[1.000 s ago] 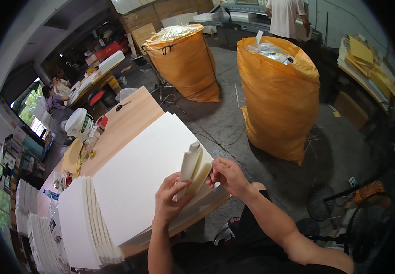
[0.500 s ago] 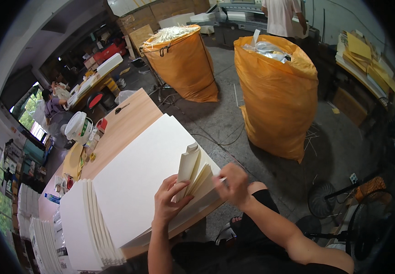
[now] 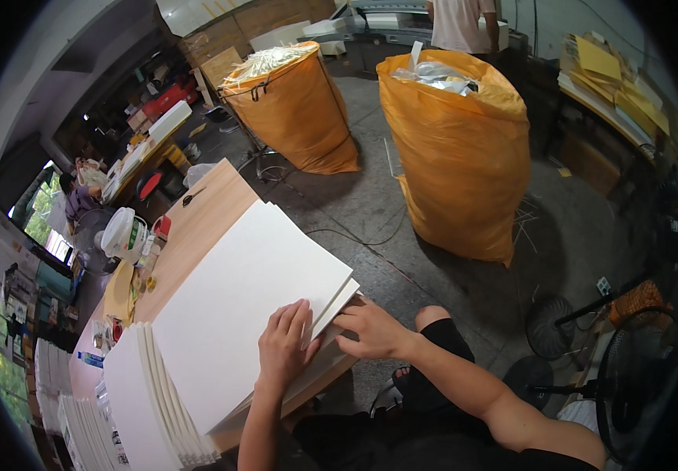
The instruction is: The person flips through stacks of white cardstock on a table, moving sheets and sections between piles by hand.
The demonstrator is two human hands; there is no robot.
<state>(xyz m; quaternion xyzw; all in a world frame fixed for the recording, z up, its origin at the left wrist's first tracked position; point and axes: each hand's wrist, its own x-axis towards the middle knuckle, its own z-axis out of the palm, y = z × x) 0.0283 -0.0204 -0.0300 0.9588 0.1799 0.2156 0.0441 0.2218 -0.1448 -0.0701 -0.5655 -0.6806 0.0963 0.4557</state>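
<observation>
A large white board [image 3: 233, 275] with layered edges lies on the wooden table, its right corner towards me. My left hand [image 3: 282, 345] grips the near edge of this board, with the fingers stretched over the top face and the thumb at the side. Close by, my right hand [image 3: 370, 328] has hold of the layered edge just below the corner; its fingertips are partly hidden there. To the left leans a stack of similar white boards [image 3: 139, 392], several deep.
A pair of scissors [image 3: 192, 198] lies on the wooden table [image 3: 225, 184], with a white bucket [image 3: 123, 235] at its left side. Two large orange sacks [image 3: 457, 157] stand on the floor beyond. Black fans [image 3: 637, 392] stand at the right. Other people are farther off.
The narrow folded cream-white flaps that stood up in my left hand no longer show upright; the board's corner lies flat. My right hand has moved left and in to the edge. The view has shifted slightly.
</observation>
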